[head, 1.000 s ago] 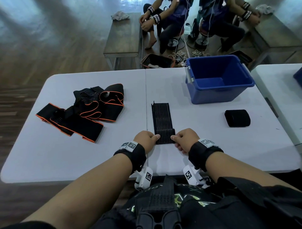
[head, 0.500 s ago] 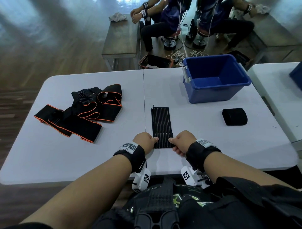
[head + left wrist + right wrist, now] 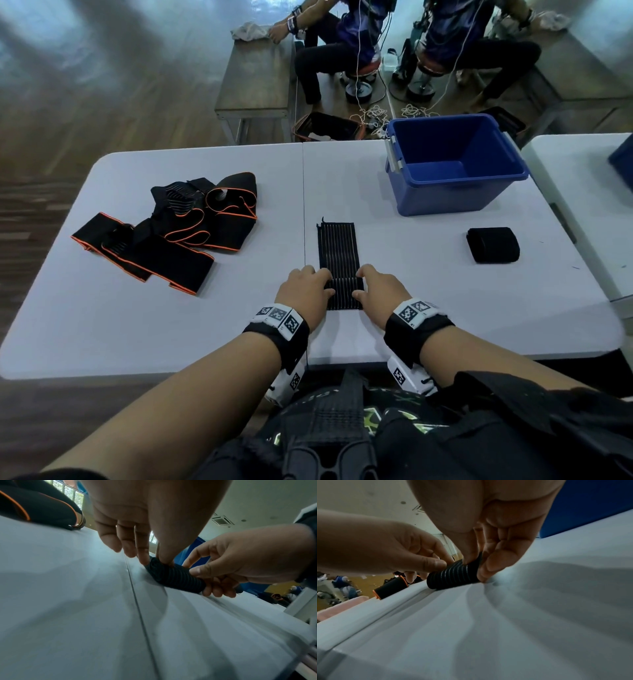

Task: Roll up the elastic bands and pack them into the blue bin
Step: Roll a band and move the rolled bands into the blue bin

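Both hands pinch the roll's ends: left hand (image 3: 306,291) at 9 o'clock, right hand (image 3: 378,291) at 3. Striped band (image 3: 337,246) lies flat toward 12; blue bin (image 3: 455,205) at 1 o'clock.

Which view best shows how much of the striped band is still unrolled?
The head view: the striped band lies flat, stretching away from the roll between the left hand and right hand. Both wrist views show only the rolled part pinched at its ends.
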`<state>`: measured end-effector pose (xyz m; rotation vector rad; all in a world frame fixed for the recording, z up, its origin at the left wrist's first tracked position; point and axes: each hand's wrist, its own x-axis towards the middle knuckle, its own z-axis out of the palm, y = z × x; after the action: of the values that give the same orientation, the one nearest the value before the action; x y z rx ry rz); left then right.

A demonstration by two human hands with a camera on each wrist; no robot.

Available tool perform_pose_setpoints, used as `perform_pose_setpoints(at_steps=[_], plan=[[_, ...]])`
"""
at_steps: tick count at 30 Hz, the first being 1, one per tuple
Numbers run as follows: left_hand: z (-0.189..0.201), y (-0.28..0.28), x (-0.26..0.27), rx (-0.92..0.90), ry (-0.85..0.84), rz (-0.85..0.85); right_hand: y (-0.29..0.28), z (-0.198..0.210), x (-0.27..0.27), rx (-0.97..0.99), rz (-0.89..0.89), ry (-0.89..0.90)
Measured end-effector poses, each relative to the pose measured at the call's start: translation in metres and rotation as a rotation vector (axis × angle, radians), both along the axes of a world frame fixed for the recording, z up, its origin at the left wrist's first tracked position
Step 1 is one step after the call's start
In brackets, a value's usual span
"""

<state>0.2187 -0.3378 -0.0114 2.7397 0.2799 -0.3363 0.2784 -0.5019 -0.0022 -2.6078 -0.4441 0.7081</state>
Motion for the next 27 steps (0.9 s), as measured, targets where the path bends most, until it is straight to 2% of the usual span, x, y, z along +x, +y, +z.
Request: perform_pose_setpoints(at_steps=[6, 12, 18, 27], plan=[[-0.001, 0.007, -0.010, 0.032, 0.077, -0.077, 0.000, -0.002, -0.004, -0.075, 0.070, 0.020], [-0.010, 0.010, -0.007, -0.118, 0.055, 0.031, -0.007, -0.003, -0.006, -0.035, 0.144, 0.042], [-0.014, 0.014, -0.006, -0.284, 0.049, 0.141, -0.006, -0.007, -0.003, 0.068, 0.044, 0.040], [-0.010, 0.019, -0.010, -0.430, 0.078, 0.128, -0.006, -0.011, 0.006, 0.125, -0.067, 0.076]])
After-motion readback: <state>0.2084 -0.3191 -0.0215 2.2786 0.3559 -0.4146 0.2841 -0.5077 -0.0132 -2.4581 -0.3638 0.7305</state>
